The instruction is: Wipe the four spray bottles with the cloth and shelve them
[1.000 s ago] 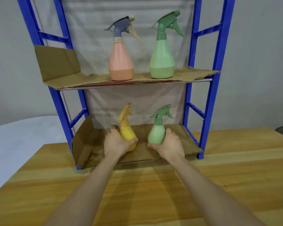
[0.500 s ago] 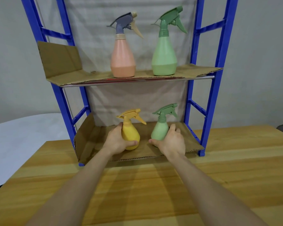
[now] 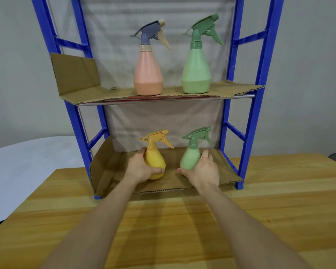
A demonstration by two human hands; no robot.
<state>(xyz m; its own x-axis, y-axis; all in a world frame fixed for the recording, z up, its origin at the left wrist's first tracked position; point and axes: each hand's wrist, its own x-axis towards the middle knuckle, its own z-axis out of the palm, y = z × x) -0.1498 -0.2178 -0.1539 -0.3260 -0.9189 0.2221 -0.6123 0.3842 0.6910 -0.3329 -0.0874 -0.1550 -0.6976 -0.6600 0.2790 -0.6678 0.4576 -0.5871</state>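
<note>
Down on the lower shelf [image 3: 113,171] of the blue rack [image 3: 246,133], both hands are on the two small spray bottles. The left hand [image 3: 138,167] grips the yellow bottle [image 3: 155,162], with the thumb curled across its lower front and the fingers round its left side. This bottle is pear-shaped and plump, with a matching yellow trigger head whose nozzle points left and whose lever points right. The right hand [image 3: 204,172] holds the small green bottle [image 3: 190,158], thumb at the base and fingers wrapped round the right side. Its body is pale mint under a darker green trigger head, turned the same way. Both stand upright on the cardboard lining, side by side but apart.

On the upper shelf [image 3: 97,94], also lined with cardboard, stand two taller bottles with cone-shaped bodies. The pink bottle [image 3: 148,74] on the left has a beige collar, a slate-blue head and a beige lever. The large green bottle [image 3: 196,72] to its right is mint with a dark green head. Neither is touched. Pale fabric [image 3: 153,121] hangs behind the shelves, and the rack stands on a wooden table [image 3: 182,230].
</note>
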